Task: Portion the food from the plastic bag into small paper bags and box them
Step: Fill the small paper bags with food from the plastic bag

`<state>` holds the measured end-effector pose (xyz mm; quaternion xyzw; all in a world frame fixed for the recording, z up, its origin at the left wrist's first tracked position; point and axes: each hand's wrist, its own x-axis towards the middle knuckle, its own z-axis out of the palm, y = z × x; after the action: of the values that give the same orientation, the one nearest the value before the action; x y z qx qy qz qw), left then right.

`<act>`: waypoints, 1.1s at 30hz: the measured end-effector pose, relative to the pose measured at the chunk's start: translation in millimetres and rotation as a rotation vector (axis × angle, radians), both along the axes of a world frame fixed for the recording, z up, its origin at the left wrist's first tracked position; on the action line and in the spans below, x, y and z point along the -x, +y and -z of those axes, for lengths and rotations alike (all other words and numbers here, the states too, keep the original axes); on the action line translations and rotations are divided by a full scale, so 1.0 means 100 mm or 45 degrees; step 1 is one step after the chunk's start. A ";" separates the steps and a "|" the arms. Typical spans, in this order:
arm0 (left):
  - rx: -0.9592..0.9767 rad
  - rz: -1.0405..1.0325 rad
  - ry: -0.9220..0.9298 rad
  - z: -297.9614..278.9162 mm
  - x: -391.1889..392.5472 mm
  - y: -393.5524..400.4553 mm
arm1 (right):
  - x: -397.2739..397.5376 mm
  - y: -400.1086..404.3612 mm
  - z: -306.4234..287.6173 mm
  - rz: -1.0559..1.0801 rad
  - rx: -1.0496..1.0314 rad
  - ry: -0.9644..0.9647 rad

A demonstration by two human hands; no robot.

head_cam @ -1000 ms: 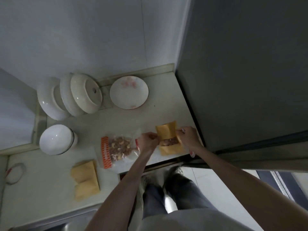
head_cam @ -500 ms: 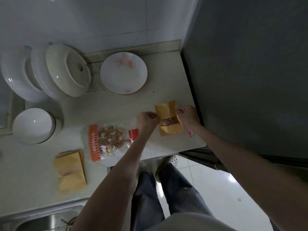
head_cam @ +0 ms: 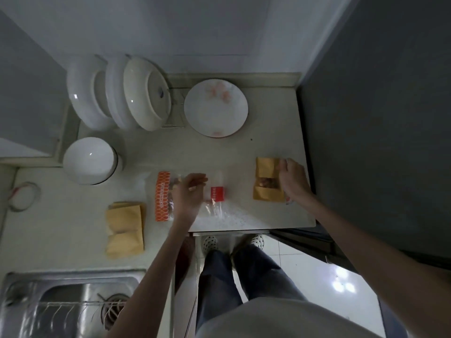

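Here I see the small tan paper bag (head_cam: 268, 178) lying lengthwise away from me, nuts showing; right hand (head_cam: 294, 180) pinches its edge, left hand (head_cam: 189, 195) spread over the clear plastic nut bag (head_cam: 170, 193).

The left hand (head_cam: 189, 193) hovers over the clear plastic food bag (head_cam: 170, 196); the right hand (head_cam: 294, 181) holds the brown paper bag (head_cam: 264, 176).

Person, seen from above — bare forearms, no sleeves in view on left hand (head_cam: 189, 193) or right hand (head_cam: 294, 181). Pale grey top; dark blue trousers (head_cam: 234, 279); light shoes (head_cam: 211, 241) — dotted with dark perforations.
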<state>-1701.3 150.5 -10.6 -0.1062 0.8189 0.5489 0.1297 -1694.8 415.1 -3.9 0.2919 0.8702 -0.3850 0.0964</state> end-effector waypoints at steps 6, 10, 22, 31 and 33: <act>0.274 -0.364 0.015 0.00 -0.59 -0.96 | 0.00 -0.40 -0.17 -0.262 0.035 0.049; 0.478 -0.582 -0.032 0.12 -0.87 -1.44 | -0.04 -0.78 -0.22 -0.488 0.060 0.075; 0.697 -0.416 -0.398 0.48 -0.95 -1.93 | -0.20 -1.78 -0.16 -0.551 0.208 0.072; 0.859 -0.325 -0.476 0.51 -0.79 -1.86 | -0.22 -2.02 -0.23 -0.616 0.074 0.133; 0.826 -0.326 -0.475 0.49 -0.74 -1.89 | -0.22 -2.02 -0.26 -0.615 0.102 0.127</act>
<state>-1627.2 -38.1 -59.5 -0.3408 0.8923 0.2448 0.1665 -1673.0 213.0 22.1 0.0521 0.9025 -0.3987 0.1542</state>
